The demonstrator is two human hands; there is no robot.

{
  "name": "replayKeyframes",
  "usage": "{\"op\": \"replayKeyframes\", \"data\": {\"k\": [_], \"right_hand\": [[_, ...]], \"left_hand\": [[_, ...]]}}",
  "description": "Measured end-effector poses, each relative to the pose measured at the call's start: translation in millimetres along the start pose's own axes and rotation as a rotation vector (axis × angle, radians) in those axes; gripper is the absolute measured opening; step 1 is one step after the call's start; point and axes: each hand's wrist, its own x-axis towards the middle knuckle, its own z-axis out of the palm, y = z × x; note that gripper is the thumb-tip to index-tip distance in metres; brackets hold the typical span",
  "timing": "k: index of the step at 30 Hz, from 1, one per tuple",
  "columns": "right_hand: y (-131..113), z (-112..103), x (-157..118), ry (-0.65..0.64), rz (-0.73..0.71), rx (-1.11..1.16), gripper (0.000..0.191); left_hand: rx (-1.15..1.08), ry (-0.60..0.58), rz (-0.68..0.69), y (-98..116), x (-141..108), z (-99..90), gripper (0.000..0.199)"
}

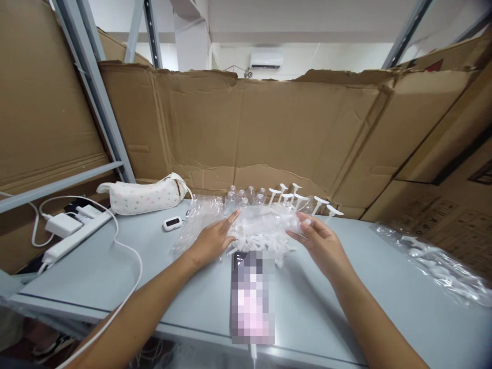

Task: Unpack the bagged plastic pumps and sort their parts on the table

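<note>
A clear plastic bag [265, 219] is held up over the table, with what looks like a clear bottle inside; its exact contents are blurred. My left hand [216, 237] pinches the bag's left end between thumb and fingers. At the right end, my right hand [313, 233] grips it with bent fingers. Small white plastic parts [263, 245] lie in a pile just below the bag. Behind it stand several clear bottles [230, 200] and several white pump tops [298, 199]. Flat clear bags [200, 218] lie beside my left hand.
A phone [252, 297] with a cable lies in front. On the left are a floral pouch [144, 196], a small white device [172, 223] and a power strip [73, 238]. Bagged white parts [442, 266] lie right. Cardboard [246, 128] walls the back.
</note>
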Motion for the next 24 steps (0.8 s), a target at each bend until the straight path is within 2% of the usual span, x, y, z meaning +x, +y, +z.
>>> {"op": "replayKeyframes", "data": {"k": [6, 15, 24], "right_hand": [[-8.5, -13.8, 8.1, 0.111, -0.117, -0.002, 0.032], [-21.3, -22.6, 10.3, 0.255, -0.293, -0.119, 0.027], [-30.0, -35.9, 13.8, 0.377, -0.465, -0.118, 0.032]], "left_hand": [[0.153, 0.021, -0.037, -1.6, 3.6, -3.8, 0.028], [0.044, 0.063, -0.104, -2.3, 4.3, -2.4, 0.026], [0.118, 0.032, -0.162, -4.6, 3.9, -3.7, 0.025]]}}
